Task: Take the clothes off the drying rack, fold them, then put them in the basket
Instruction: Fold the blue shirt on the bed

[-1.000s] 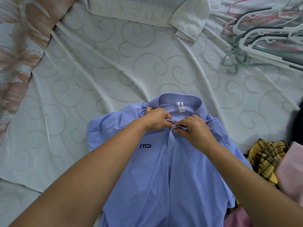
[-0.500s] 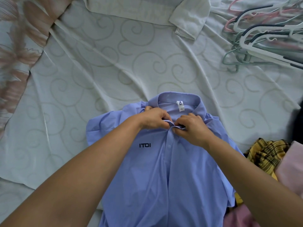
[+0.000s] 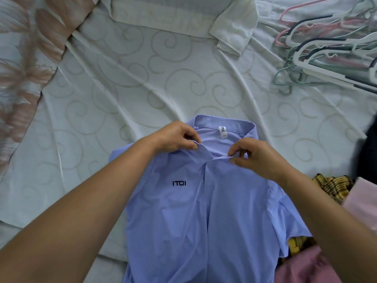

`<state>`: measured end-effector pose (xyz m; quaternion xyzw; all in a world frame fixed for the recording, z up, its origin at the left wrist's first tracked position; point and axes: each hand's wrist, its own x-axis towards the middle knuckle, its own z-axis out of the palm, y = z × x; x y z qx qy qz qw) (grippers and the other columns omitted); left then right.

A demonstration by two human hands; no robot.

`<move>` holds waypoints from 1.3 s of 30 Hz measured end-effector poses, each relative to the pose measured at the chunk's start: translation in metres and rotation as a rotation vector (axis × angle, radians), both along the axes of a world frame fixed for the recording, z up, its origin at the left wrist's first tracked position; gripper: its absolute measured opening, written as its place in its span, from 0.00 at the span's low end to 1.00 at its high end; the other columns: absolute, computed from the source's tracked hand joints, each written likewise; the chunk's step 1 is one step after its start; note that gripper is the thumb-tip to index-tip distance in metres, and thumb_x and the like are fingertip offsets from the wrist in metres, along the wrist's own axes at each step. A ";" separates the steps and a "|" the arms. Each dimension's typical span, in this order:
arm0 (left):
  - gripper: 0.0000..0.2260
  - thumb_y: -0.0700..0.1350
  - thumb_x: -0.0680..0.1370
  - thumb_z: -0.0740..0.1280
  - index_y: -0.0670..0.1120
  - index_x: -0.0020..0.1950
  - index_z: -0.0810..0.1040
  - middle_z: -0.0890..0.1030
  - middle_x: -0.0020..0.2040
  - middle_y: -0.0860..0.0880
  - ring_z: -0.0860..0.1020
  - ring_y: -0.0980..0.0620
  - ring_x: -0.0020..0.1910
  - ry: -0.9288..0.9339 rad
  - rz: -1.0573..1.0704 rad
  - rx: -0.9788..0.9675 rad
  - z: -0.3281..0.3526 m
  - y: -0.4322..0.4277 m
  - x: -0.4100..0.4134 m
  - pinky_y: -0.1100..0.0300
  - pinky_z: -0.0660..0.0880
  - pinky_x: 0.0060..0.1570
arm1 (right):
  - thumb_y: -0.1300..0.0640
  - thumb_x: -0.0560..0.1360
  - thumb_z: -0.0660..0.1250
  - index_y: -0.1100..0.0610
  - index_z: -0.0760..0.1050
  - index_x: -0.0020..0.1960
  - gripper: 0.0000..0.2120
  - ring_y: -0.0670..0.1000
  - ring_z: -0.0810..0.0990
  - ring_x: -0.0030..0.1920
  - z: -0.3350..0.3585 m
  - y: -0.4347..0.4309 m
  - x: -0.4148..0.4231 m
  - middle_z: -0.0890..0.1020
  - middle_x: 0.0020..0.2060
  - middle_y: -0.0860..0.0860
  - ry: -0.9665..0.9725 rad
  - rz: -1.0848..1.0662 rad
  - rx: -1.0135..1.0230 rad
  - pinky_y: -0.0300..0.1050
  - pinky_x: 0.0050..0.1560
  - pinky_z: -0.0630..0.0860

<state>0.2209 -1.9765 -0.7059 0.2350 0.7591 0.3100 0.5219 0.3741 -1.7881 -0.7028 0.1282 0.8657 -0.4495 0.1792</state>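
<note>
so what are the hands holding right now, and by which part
Both hold the light blue collared shirt by its collar: the left hand pinches one front collar tip, the right hand pinches the other.

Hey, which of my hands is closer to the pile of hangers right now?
Right. The right hand pinches the blue shirt at the collar, below and left of the hangers; the left hand pinches the opposite collar side, farther left.

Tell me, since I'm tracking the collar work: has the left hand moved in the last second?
Yes. The left hand slid left, away from the white neck label on the blue shirt.
</note>
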 end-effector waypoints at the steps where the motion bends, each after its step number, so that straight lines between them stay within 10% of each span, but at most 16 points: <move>1: 0.07 0.35 0.73 0.69 0.39 0.51 0.81 0.79 0.38 0.53 0.78 0.68 0.41 0.012 0.017 -0.002 0.002 0.000 0.000 0.79 0.65 0.37 | 0.65 0.70 0.73 0.57 0.80 0.44 0.06 0.37 0.74 0.36 0.002 0.000 0.000 0.74 0.34 0.41 0.011 -0.029 -0.008 0.26 0.40 0.68; 3: 0.06 0.36 0.74 0.70 0.38 0.50 0.81 0.77 0.36 0.55 0.76 0.63 0.50 0.042 0.059 -0.006 0.004 0.003 0.002 0.78 0.65 0.36 | 0.63 0.70 0.73 0.57 0.81 0.44 0.04 0.37 0.74 0.36 0.005 -0.002 -0.001 0.74 0.34 0.42 0.046 -0.058 0.006 0.26 0.40 0.67; 7: 0.05 0.41 0.74 0.70 0.41 0.48 0.82 0.74 0.31 0.54 0.72 0.65 0.26 0.077 0.058 -0.034 0.005 0.017 0.016 0.73 0.65 0.29 | 0.62 0.71 0.72 0.56 0.82 0.45 0.04 0.35 0.73 0.39 0.005 -0.019 -0.006 0.72 0.35 0.41 0.150 -0.045 0.066 0.26 0.40 0.66; 18: 0.08 0.44 0.76 0.67 0.41 0.50 0.81 0.77 0.42 0.46 0.71 0.53 0.40 0.060 0.023 -0.034 0.008 0.028 0.024 0.60 0.68 0.41 | 0.64 0.71 0.72 0.60 0.79 0.43 0.03 0.39 0.72 0.35 -0.002 -0.033 -0.015 0.72 0.33 0.39 0.185 -0.138 0.130 0.36 0.38 0.68; 25: 0.08 0.44 0.78 0.64 0.43 0.52 0.80 0.74 0.37 0.55 0.71 0.60 0.35 0.131 -0.068 -0.035 0.010 0.032 0.027 0.74 0.66 0.31 | 0.63 0.71 0.72 0.59 0.77 0.43 0.04 0.37 0.73 0.35 -0.006 -0.037 -0.010 0.72 0.34 0.40 0.184 -0.204 0.118 0.31 0.37 0.67; 30: 0.08 0.44 0.78 0.64 0.43 0.53 0.80 0.77 0.45 0.50 0.73 0.56 0.45 0.164 -0.120 -0.028 0.011 0.030 0.027 0.69 0.67 0.38 | 0.56 0.77 0.65 0.60 0.76 0.50 0.07 0.45 0.72 0.40 -0.004 -0.038 -0.012 0.72 0.43 0.47 0.064 -0.105 0.172 0.36 0.40 0.67; 39: 0.11 0.44 0.77 0.63 0.37 0.51 0.79 0.79 0.46 0.40 0.72 0.52 0.42 0.181 -0.080 -0.061 0.001 0.030 0.034 0.53 0.71 0.46 | 0.61 0.76 0.64 0.64 0.73 0.41 0.07 0.51 0.67 0.37 -0.005 -0.038 -0.017 0.65 0.32 0.43 0.092 -0.076 0.231 0.43 0.34 0.59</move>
